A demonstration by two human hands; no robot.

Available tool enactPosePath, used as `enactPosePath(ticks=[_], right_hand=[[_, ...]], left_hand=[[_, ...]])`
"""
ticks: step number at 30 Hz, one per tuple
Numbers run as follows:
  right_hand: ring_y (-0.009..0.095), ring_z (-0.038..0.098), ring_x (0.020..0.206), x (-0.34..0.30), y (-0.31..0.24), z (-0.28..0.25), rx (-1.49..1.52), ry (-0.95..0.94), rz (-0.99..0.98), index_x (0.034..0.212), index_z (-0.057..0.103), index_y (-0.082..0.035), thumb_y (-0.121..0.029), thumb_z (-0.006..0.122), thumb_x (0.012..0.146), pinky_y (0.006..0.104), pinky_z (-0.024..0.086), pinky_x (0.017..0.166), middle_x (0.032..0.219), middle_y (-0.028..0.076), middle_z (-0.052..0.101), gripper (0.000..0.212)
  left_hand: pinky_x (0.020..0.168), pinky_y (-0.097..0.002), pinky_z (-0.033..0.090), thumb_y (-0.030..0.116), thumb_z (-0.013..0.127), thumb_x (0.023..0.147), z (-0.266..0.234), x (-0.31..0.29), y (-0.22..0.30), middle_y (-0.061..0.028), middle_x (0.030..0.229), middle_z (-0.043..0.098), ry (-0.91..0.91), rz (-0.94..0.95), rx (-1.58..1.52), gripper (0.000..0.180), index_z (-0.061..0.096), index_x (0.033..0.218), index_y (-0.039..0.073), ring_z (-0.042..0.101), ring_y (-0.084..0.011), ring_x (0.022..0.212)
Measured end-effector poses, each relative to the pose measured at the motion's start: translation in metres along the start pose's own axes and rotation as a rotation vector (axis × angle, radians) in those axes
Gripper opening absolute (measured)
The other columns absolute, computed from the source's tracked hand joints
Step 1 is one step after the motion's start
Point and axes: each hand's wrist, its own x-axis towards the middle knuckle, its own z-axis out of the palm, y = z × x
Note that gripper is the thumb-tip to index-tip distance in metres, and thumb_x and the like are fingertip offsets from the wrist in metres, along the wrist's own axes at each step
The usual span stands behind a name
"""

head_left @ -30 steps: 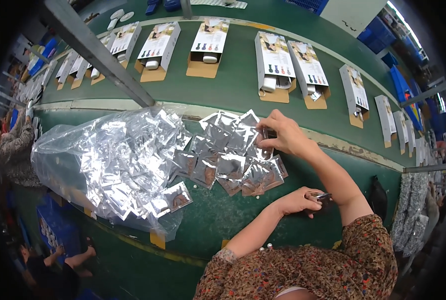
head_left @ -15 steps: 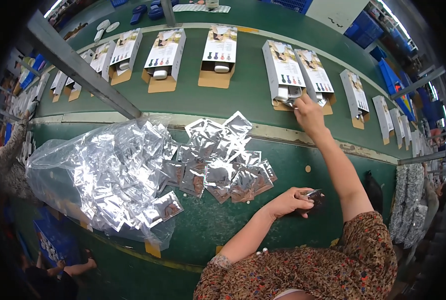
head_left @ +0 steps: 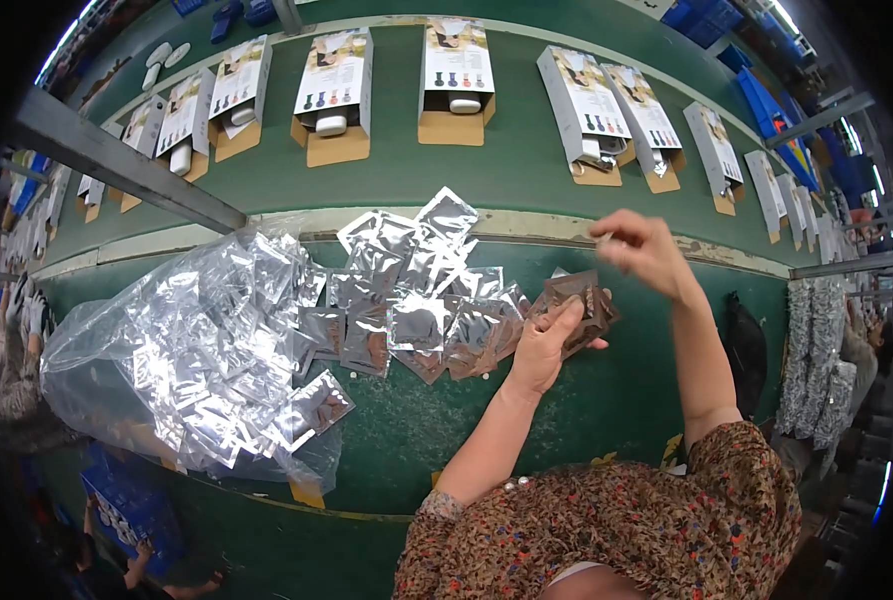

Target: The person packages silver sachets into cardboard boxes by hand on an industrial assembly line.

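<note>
My left hand [head_left: 538, 352] is closed on a small fanned stack of silver foil sachets [head_left: 594, 305], the thumb pressed on top. Just above and to the right of the stack, my right hand [head_left: 651, 255] hangs in the air, fingers loosely bent and apart, slightly blurred, with nothing visible in it. Loose foil sachets [head_left: 416, 322] lie spread on the green bench left of my hands. Beyond my right hand, an open printed box [head_left: 584, 100] lies on its back, flap toward me, with parts in its mouth. Another such box [head_left: 646, 115] leans close beside it; silver foil shows at its opening.
A clear plastic bag [head_left: 91, 345] full of foil sachets lies at the left. Several more open boxes [head_left: 334, 80] line the green belt [head_left: 396, 180] behind a pale rail [head_left: 526, 228]. A grey metal post [head_left: 131, 165] slants across the left. Other people work at both sides.
My right hand has drawn back from the box opening toward my left hand. My left hand has moved up and left with its sachets, which now fan out. The view has shifted slightly.
</note>
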Motion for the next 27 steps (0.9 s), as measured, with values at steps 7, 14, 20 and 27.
enactPosePath(ticks=[7, 14, 20, 27], right_hand=[[0.011, 0.058, 0.068, -0.028, -0.040, 0.001, 0.056, 0.031, -0.323, 0.078, 0.069, 0.001, -0.001, 0.075, 0.076, 0.0271, 0.046, 0.058, 0.076, 0.004, 0.064, 0.006], [0.019, 0.062, 0.066, 0.086, -0.027, 0.016, -0.316, 0.556, -0.746, 0.088, 0.068, -0.002, -0.003, 0.068, 0.081, 0.0286, 0.049, 0.055, 0.085, 0.008, 0.064, 0.007], [0.033, 0.064, 0.081, 0.190, 0.047, 0.036, -0.829, 0.531, -0.526, 0.097, 0.067, -0.005, -0.013, 0.067, 0.082, 0.0425, 0.053, 0.070, 0.092, 0.013, 0.063, 0.018], [0.008, 0.056, 0.060, 0.046, 0.018, 0.003, -0.036, -0.108, 0.130, 0.085, 0.070, 0.002, -0.021, 0.073, 0.086, 0.0245, 0.045, 0.053, 0.063, 0.001, 0.060, 0.023]], left_hand=[[0.070, -0.0306, 0.059, 0.022, 0.054, 0.100, 0.034, -0.019, 0.012, -0.0064, 0.113, 0.066, -0.017, -0.007, 0.082, 0.033, 0.057, 0.126, 0.003, 0.065, -0.0162, 0.097], [0.070, -0.0309, 0.059, 0.023, 0.056, 0.099, 0.027, -0.017, 0.015, -0.0054, 0.110, 0.067, 0.024, -0.130, 0.035, 0.032, 0.060, 0.122, 0.002, 0.066, -0.0153, 0.094], [0.076, -0.0390, 0.060, 0.026, 0.048, 0.102, -0.005, 0.004, -0.001, -0.0109, 0.117, 0.063, 0.006, -0.105, -0.042, 0.036, 0.053, 0.128, 0.001, 0.066, -0.0224, 0.100], [0.080, -0.0423, 0.059, 0.035, 0.041, 0.104, -0.001, 0.020, 0.003, -0.0129, 0.130, 0.054, 0.034, 0.026, -0.062, 0.049, 0.038, 0.143, 0.004, 0.060, -0.0255, 0.112]])
